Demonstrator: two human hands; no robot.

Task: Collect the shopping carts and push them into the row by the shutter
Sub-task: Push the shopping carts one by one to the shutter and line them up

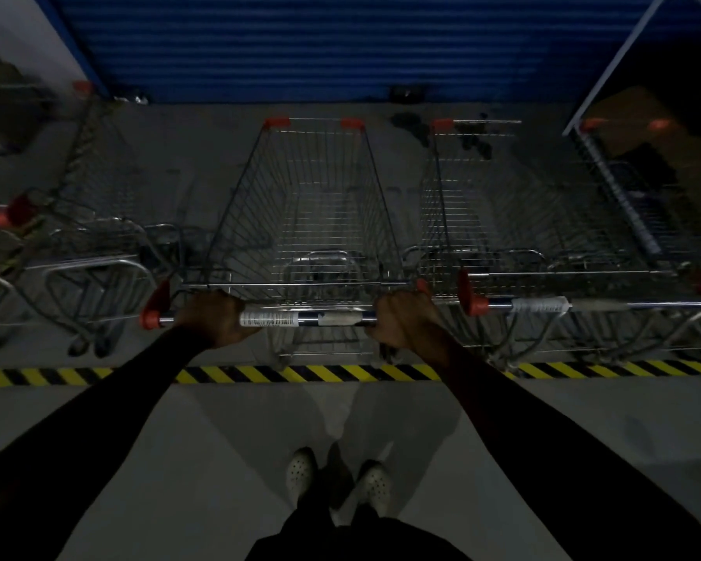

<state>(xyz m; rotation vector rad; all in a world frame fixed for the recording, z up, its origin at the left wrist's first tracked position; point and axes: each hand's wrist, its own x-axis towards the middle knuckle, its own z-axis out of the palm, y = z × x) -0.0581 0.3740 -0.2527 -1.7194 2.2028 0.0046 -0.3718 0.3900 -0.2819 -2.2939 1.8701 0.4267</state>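
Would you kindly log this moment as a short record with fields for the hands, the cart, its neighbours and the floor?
left hand: holds the handle bar near its left end
right hand: holds the same bar near its right end
cart: empty, nose toward the blue shutter
neighbours: right cart close beside; left carts further off
floor: striped tape runs between cart and shoes

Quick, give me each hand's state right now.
Left hand: closed around the cart handle.
Right hand: closed around the same cart handle.
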